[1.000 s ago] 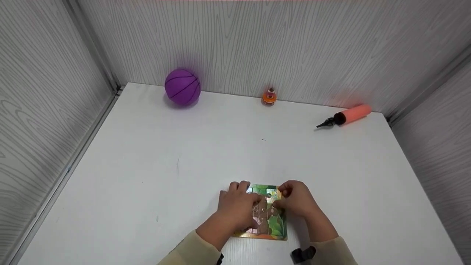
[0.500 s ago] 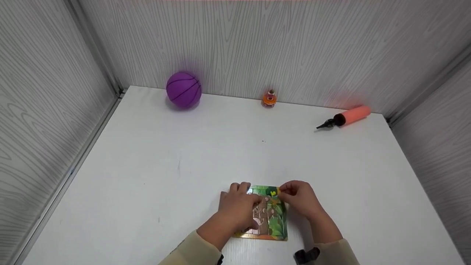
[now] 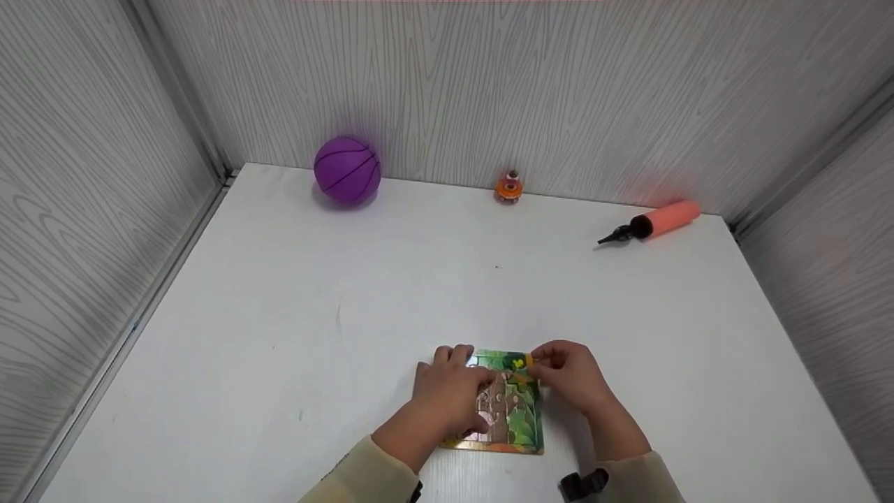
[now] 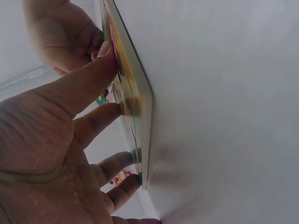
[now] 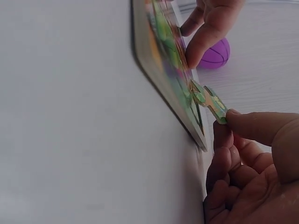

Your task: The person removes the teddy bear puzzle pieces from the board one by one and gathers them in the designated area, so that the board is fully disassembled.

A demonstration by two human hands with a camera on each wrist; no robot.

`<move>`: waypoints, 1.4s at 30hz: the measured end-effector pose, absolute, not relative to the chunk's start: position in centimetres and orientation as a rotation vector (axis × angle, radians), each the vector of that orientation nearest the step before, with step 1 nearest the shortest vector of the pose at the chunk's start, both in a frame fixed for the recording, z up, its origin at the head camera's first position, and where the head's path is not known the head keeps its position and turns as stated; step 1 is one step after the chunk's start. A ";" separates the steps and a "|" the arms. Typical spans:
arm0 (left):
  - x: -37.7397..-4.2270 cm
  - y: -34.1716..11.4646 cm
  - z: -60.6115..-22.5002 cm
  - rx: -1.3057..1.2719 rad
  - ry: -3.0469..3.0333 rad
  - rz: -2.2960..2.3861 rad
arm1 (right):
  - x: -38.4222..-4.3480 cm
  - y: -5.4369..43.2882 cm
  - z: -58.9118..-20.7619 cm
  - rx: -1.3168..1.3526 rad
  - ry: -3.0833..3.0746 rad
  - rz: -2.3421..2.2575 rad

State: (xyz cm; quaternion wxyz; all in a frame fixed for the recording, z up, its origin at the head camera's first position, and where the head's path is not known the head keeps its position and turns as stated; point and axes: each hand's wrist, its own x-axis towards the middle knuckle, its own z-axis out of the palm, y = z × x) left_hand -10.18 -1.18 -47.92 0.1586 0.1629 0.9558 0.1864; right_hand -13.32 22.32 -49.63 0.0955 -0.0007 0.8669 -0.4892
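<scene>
A flat picture jigsaw puzzle [image 3: 522, 419] with green and brown artwork lies on the white table near its front edge. My left hand [image 3: 449, 395] is spread over its left side, the fingertips [image 4: 124, 157] touching the board's face. At the upper right corner, my right hand [image 3: 569, 377] pinches a green and yellow puzzle piece [image 5: 212, 103] between thumb and forefinger. In the right wrist view this piece is tilted up from the board, its far end at or close to the surface; I cannot tell whether it touches. The left hand hides part of the puzzle.
Along the back wall are a purple ball [image 3: 347, 171], a small orange toy figure [image 3: 509, 187] and an orange hand pump [image 3: 667, 219] with a black nozzle. Wood-grain panels [image 3: 447, 84] border the white table [image 3: 391, 279] at back and sides.
My right thumb has moved up towards the fingertips at the puzzle's upper right corner, and the glare on the pieces there is gone. My left hand stays in place.
</scene>
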 end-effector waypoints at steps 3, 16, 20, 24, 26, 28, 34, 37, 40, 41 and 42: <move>-10.2 -1.2 -48.0 0.461 2.722 0.544 | -13.3 22.7 -49.5 0.044 2.561 -1.470; -10.1 -1.4 -47.9 0.473 2.740 0.554 | -14.1 25.9 -48.0 0.183 2.620 -1.468; -10.1 -1.4 -47.8 0.468 2.735 0.559 | -14.5 26.8 -47.7 0.211 2.627 -1.456; -10.1 -1.4 -47.8 0.471 2.731 0.559 | -15.0 27.8 -47.7 0.254 2.615 -1.449; -10.1 -1.4 -47.8 0.470 2.726 0.564 | -15.2 28.2 -47.8 0.273 2.610 -1.434; -10.1 -1.4 -47.8 0.472 2.723 0.566 | -15.4 28.7 -48.0 0.291 2.610 -1.408; -10.1 -1.4 -48.0 0.483 2.732 0.550 | -15.7 29.6 -48.8 0.328 2.590 -1.336; -10.2 -1.4 -48.1 0.486 2.734 0.556 | -15.9 29.8 -49.0 0.345 2.579 -1.302; -10.2 -1.4 -48.1 0.487 2.732 0.560 | -16.1 29.8 -49.1 0.351 2.587 -1.264; -10.2 -1.4 -48.0 0.488 2.731 0.562 | -16.1 29.8 -49.1 0.353 2.590 -1.257; -10.2 -1.4 -48.0 0.489 2.730 0.564 | -16.1 29.8 -49.1 0.356 2.595 -1.248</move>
